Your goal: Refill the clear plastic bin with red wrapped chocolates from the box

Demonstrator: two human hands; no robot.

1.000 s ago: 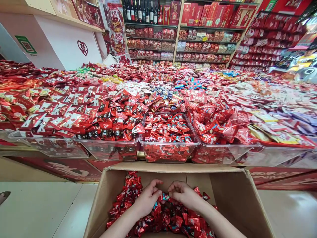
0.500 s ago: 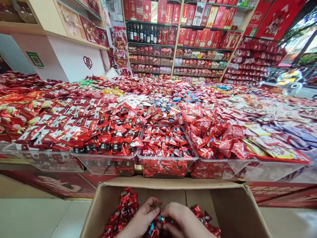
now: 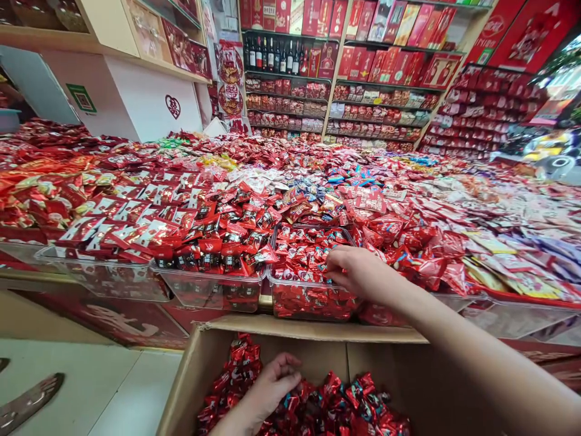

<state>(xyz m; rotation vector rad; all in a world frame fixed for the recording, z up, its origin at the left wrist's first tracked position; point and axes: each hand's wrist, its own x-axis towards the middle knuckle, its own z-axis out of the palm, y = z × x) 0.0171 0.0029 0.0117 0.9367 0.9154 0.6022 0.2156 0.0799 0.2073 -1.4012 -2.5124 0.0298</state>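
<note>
My right hand (image 3: 358,272) reaches over the right side of a clear plastic bin (image 3: 313,283) of small red wrapped candies (image 3: 297,248). Its fingers curl down together at the candies, and the back of the hand hides what they hold, if anything. Below, inside a cardboard box (image 3: 318,327), my left hand (image 3: 275,384) hovers just above or against loose red and blue wrapped candies (image 3: 336,399). The left thumb and forefinger stand apart, and I see nothing between them. More candies (image 3: 240,363) are heaped along the box's left side.
Clear bins of other sweets flank the middle one, including dark-labelled packets (image 3: 213,260) on the left and red pouches (image 3: 394,236) on the right. A white pillar (image 3: 149,97) rises at back left. A person's foot (image 3: 31,402) shows on the floor at lower left.
My right hand has left the box and moved up to the middle bin. My left hand remains low in the box. The view has shifted slightly.
</note>
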